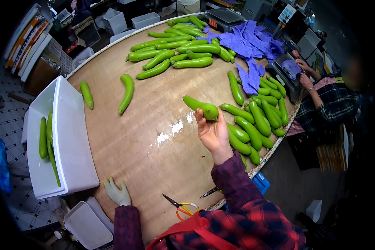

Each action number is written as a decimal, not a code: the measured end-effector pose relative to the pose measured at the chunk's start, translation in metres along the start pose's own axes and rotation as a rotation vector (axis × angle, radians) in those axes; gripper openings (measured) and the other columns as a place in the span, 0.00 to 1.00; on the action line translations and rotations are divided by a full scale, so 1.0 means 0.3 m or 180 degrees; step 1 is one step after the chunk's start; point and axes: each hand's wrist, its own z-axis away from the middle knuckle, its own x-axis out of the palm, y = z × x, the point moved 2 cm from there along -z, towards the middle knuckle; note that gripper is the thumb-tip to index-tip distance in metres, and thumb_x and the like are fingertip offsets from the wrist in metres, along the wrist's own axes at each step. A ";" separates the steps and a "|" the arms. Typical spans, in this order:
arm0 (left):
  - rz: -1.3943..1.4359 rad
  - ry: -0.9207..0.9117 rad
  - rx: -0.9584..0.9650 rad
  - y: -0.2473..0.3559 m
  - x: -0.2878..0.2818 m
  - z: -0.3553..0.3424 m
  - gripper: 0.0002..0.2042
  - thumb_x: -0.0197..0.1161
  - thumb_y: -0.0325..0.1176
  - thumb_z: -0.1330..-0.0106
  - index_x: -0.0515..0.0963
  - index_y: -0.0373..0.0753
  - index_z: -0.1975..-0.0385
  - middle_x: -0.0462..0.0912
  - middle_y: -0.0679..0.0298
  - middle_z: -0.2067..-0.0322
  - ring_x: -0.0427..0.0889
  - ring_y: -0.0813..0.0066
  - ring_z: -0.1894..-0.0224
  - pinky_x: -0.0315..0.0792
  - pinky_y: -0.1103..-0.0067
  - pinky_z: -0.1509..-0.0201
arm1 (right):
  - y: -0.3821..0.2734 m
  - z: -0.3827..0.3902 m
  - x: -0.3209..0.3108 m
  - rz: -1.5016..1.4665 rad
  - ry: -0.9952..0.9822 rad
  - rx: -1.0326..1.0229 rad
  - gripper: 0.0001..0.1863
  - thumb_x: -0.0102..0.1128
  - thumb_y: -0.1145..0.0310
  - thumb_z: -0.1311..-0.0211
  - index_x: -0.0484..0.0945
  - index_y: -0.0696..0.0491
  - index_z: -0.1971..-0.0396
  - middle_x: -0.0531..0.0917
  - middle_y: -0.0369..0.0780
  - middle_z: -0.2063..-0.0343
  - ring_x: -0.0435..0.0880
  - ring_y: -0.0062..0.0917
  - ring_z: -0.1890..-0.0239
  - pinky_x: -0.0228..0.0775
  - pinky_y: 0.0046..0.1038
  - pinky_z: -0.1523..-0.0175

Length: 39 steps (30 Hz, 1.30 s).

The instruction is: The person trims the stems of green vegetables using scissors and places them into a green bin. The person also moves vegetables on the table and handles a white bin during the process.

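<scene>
Vegetable (201, 107) — long, green — was pinched in head view between thumb and fingers of the right hand (214, 132), up over the brown table (154, 104), beside the right-hand pile of green vegetables (260, 118). Gloved left hand (118, 193) lay palm-down on the tabletop, fingers spread, between white bin (76, 146) and scissors (179, 205) — purple cloth (254, 39) was bunched at the far right.

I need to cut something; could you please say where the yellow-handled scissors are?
In the head view, those scissors lie at lower centre on the table, right of the gloved left hand.
</scene>
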 end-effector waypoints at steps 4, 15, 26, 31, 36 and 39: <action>-0.0004 0.0058 0.0047 -0.010 -0.002 0.003 0.26 0.61 0.38 0.39 0.68 0.32 0.43 0.63 0.49 0.36 0.59 0.49 0.34 0.54 0.60 0.32 | 0.054 0.002 -0.004 0.0234 0.0114 -0.0164 0.27 0.45 0.49 0.30 0.70 0.61 0.50 0.79 0.48 0.56 0.82 0.34 0.55 0.81 0.27 0.56; 0.0020 0.0082 0.0022 -0.002 -0.001 0.001 0.26 0.61 0.39 0.39 0.69 0.33 0.43 0.63 0.48 0.37 0.61 0.49 0.34 0.54 0.58 0.33 | 0.109 -0.034 0.007 0.0968 0.0321 -0.0394 0.24 0.60 0.51 0.38 0.71 0.57 0.54 0.78 0.46 0.58 0.81 0.38 0.54 0.81 0.32 0.53; -0.0013 0.0022 -0.0062 0.015 -0.018 -0.004 0.26 0.61 0.40 0.39 0.69 0.31 0.44 0.63 0.47 0.37 0.59 0.49 0.34 0.52 0.57 0.33 | 0.219 -0.020 0.021 0.1529 0.0421 -0.0048 0.28 0.57 0.42 0.39 0.72 0.55 0.57 0.79 0.43 0.62 0.81 0.29 0.62 0.79 0.26 0.60; -0.0037 0.0012 -0.0127 0.021 -0.023 -0.004 0.26 0.61 0.41 0.39 0.69 0.33 0.44 0.63 0.49 0.36 0.58 0.51 0.33 0.52 0.57 0.33 | 0.248 -0.023 0.001 0.0823 0.0399 0.0469 0.29 0.54 0.40 0.38 0.73 0.56 0.57 0.79 0.42 0.65 0.81 0.28 0.64 0.79 0.24 0.62; -0.0035 -0.0010 -0.0183 0.017 -0.015 -0.002 0.25 0.61 0.41 0.39 0.70 0.35 0.44 0.63 0.51 0.36 0.57 0.52 0.32 0.51 0.56 0.32 | 0.269 -0.010 -0.002 0.0505 0.0439 0.0792 0.29 0.52 0.40 0.37 0.73 0.56 0.58 0.80 0.43 0.66 0.82 0.27 0.67 0.80 0.23 0.64; -0.0022 -0.0010 -0.0177 0.019 -0.016 -0.006 0.25 0.61 0.41 0.39 0.70 0.35 0.44 0.63 0.52 0.36 0.57 0.53 0.32 0.50 0.56 0.32 | 0.278 -0.009 -0.008 0.0659 0.0423 0.0745 0.29 0.52 0.41 0.37 0.73 0.56 0.59 0.80 0.43 0.67 0.82 0.27 0.68 0.80 0.23 0.64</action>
